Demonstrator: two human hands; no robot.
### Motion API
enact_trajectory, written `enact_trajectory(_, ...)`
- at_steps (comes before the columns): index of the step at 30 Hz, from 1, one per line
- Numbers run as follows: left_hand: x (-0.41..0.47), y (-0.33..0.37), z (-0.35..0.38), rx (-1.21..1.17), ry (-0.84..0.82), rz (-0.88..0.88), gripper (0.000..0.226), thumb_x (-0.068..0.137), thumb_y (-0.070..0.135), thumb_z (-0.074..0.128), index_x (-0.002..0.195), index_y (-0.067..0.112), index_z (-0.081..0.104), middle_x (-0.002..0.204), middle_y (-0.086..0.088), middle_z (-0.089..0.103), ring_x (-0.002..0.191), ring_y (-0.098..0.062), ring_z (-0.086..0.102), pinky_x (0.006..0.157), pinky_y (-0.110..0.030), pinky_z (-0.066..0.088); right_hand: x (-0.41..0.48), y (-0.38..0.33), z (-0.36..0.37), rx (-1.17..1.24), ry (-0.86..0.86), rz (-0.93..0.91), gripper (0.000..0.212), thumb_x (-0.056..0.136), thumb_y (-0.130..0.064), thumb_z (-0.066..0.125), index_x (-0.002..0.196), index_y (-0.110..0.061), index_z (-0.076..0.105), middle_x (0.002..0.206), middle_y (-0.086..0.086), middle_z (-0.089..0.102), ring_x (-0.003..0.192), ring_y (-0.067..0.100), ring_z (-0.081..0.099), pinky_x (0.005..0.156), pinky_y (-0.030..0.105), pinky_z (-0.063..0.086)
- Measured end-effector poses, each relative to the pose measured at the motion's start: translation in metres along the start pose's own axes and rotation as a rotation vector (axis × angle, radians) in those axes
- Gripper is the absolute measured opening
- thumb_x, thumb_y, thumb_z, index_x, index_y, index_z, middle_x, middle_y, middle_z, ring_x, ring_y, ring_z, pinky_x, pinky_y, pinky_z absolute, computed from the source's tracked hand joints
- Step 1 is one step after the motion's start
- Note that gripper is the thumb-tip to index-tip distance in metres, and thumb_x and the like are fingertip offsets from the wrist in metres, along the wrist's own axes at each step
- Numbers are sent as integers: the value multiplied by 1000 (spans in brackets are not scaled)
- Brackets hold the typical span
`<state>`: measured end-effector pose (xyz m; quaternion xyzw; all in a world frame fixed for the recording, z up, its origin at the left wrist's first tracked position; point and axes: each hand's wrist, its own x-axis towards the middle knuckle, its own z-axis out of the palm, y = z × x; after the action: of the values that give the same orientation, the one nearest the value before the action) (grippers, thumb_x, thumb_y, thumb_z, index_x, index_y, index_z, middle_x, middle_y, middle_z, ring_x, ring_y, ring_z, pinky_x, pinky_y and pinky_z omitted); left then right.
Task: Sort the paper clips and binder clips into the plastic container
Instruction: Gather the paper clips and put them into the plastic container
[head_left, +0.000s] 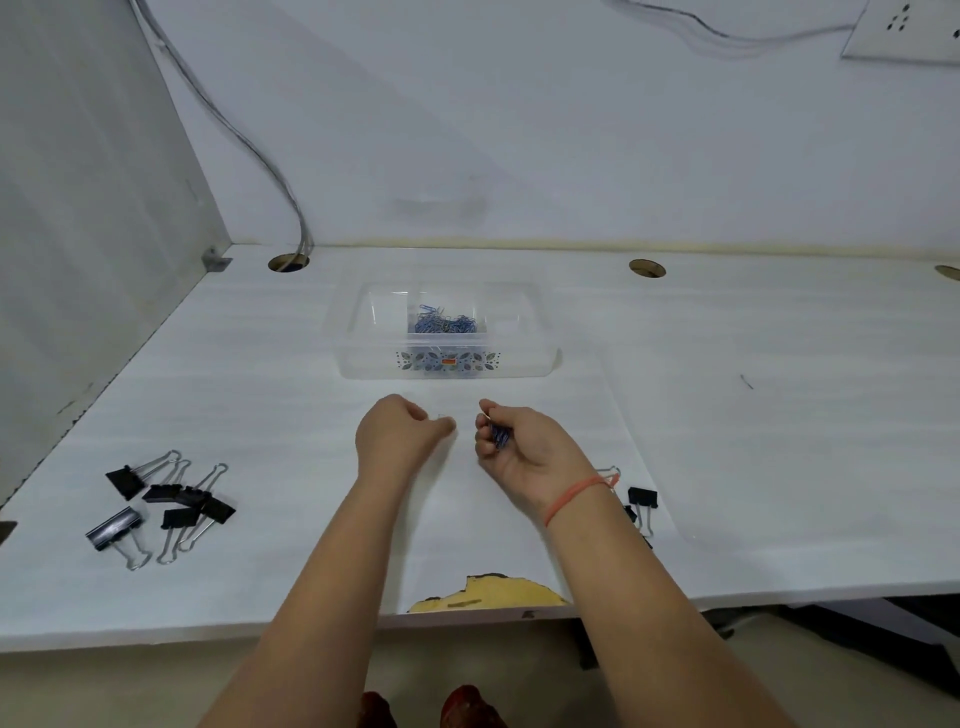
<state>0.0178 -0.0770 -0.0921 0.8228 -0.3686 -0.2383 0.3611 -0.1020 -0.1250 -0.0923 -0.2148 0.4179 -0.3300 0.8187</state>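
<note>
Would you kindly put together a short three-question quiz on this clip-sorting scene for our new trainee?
1. True or false: the plastic container already holds blue paper clips.
2. Which hand holds a bunch of blue paper clips?
A. left hand
B. right hand
C. neither
3. Fill in: the larger group of black binder clips lies on the desk to the person's ____.

Key
1. True.
2. B; the bunch of blue paper clips sits in its curled fingers.
3. Left; only a few binder clips lie beside the right wrist.
</note>
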Motion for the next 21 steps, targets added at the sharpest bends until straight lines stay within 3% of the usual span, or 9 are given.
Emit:
enact_trajectory(3, 13, 9, 13, 222, 25, 19, 45, 69, 18, 67, 50, 16, 27, 49, 1, 27, 47, -19, 26, 43, -26, 18, 0, -3, -4, 1, 12, -10, 18, 94, -2, 44, 82, -3, 57, 71, 9, 50, 54, 11, 43, 35, 15, 37)
enact_trajectory(6, 26, 14, 20, 318, -1, -24, 34, 74, 13, 65, 58, 13, 35, 59, -1, 42, 65, -23, 47, 44, -24, 25, 1, -5, -7, -31, 15, -32, 17, 93, -4, 48, 79, -4, 59, 68, 7, 51, 41, 7, 47, 35, 15, 37)
enact_trajectory(12, 18, 22, 20, 418, -56, 10, 28, 85, 10, 55, 62, 10, 38, 78, -9, 51, 78, -28, 49, 64, -28, 37, -3, -7, -9, 24, 66, -22, 18, 92, -6, 50, 75, -6, 57, 65, 6, 48, 47, 9, 44, 34, 16, 36)
enact_trajectory(15, 9, 19, 15, -2, -137, -59, 25, 83, 4, 53, 59, 4, 51, 57, -14, 50, 63, -41, 49, 54, -28, 36, -4, -10, -6, 172, 117, 18, 24, 95, -5, 41, 76, -6, 54, 66, 6, 46, 55, 12, 43, 35, 15, 36)
enact_trajectory(18, -7, 24, 7, -524, -274, -187, 20, 85, -5, 53, 67, 4, 56, 53, -8, 51, 40, -14, 44, 43, -19, 36, -8, -14, 0, 297, 128, 50, 29, 97, -2, 31, 77, -6, 52, 69, 6, 45, 57, 13, 43, 44, 20, 36)
enact_trajectory(21, -13, 35, -6, -857, -364, -321, 16, 89, -8, 44, 85, 3, 56, 62, -7, 50, 32, -4, 44, 34, -11, 34, -14, -24, 10, 362, 107, 57, 31, 97, -1, 30, 78, -4, 54, 71, 8, 46, 61, 15, 44, 56, 23, 38)
